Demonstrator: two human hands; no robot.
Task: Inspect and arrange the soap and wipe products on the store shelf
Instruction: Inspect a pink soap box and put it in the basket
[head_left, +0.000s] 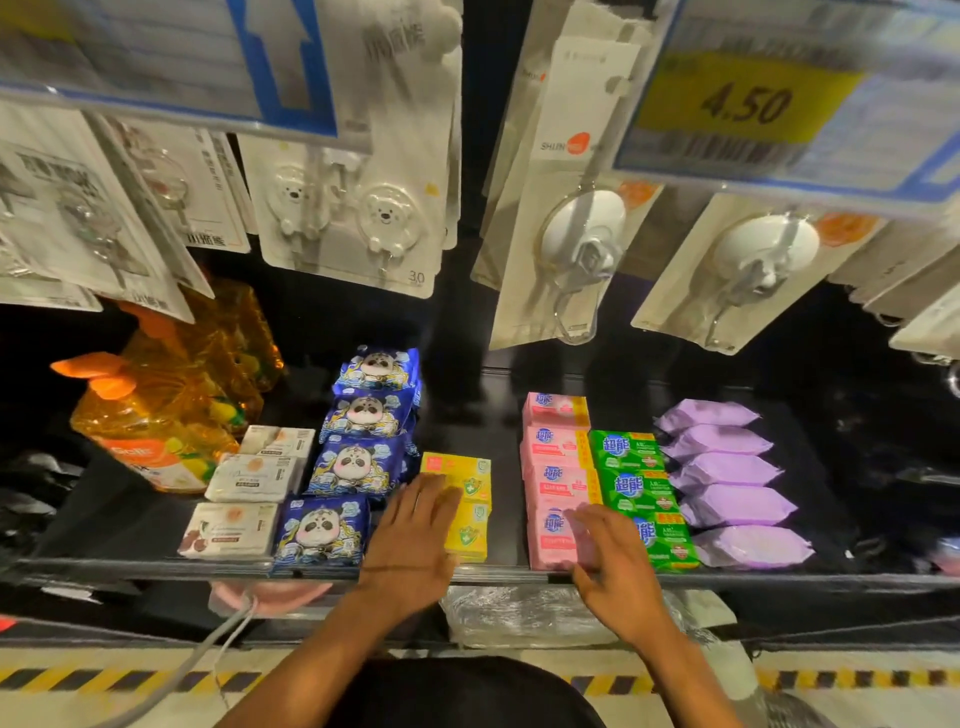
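Observation:
On the dark shelf (501, 493) stand rows of products. My left hand (413, 540) lies with straight fingers on the yellow soap boxes (467, 519). My right hand (608, 561) rests with spread fingers over the front pink soap pack (553, 540), partly hiding it. Green soap packs (636, 480) sit right of the pink row. Purple wipe packs (727, 473) line up further right. Blue panda wipe packs (358, 447) run left of the yellow boxes, with white soap boxes (249, 488) beside them.
Orange liquid bottles (156, 410) stand at the far left. Carded hooks (363, 208) and suction hooks (576, 249) hang above the shelf, with a 4.50 price tag (743, 104). A metal shelf lip (493, 574) runs along the front; striped floor tape (130, 678) lies below.

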